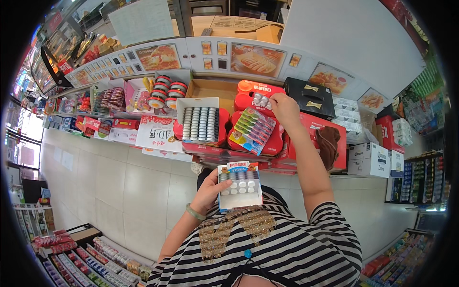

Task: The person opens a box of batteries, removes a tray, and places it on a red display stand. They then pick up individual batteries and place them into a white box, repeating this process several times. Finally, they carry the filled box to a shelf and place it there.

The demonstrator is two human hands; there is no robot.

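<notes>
My left hand (211, 190) holds a small open cardboard display box (242, 200) in front of my body, its thumb over the front. Rows of small white-capped containers (242, 185) stand in the box, and its lower part shows a bare white inside. My right hand (285, 109) reaches forward to several white-capped containers (263, 100) grouped on a red beverage pack (247, 97). Its curled fingertips touch the group's right side; whether they grip one is hidden. Just below lies a blister pack of colourful items (252, 131), on another red pack (276, 143).
Left of the blister pack stands an open box of stacked round tins (200, 123). Behind it is a brown cardboard tray (211, 91). A black carton (310, 97) and a brown cloth (327, 145) lie to the right. A tiled floor (111, 183) spreads left; shelves of goods (104, 258) stand lower left.
</notes>
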